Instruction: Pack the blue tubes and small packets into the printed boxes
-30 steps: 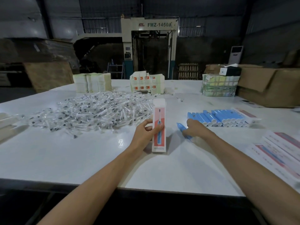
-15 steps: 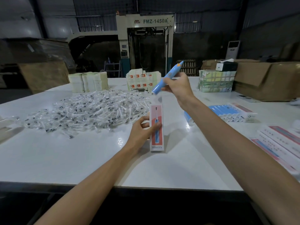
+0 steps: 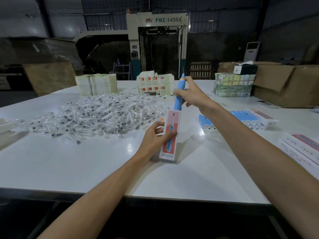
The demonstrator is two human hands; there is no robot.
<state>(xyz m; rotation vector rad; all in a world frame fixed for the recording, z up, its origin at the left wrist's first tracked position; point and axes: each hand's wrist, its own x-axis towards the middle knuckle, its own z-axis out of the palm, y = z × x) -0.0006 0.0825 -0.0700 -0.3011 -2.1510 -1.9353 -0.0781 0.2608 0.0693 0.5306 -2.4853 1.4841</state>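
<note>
Blue tube [image 3: 177,102] @ printed box [image 3: 169,146] top

Dim hall, glare spots on white table [image 3: 86,161], soft shadows, bowed wide-angle edges, murky background

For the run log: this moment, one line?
left hand grips printed box | right hand holds blue tube | tube end at box top

Free passage runs along the glossy white tabletop's [image 3: 82,169] near strip; a heap of clear plastic packets [image 3: 96,116] crowds left-centre, a row of blue plastic tubes [image 3: 241,116] the right.
</note>
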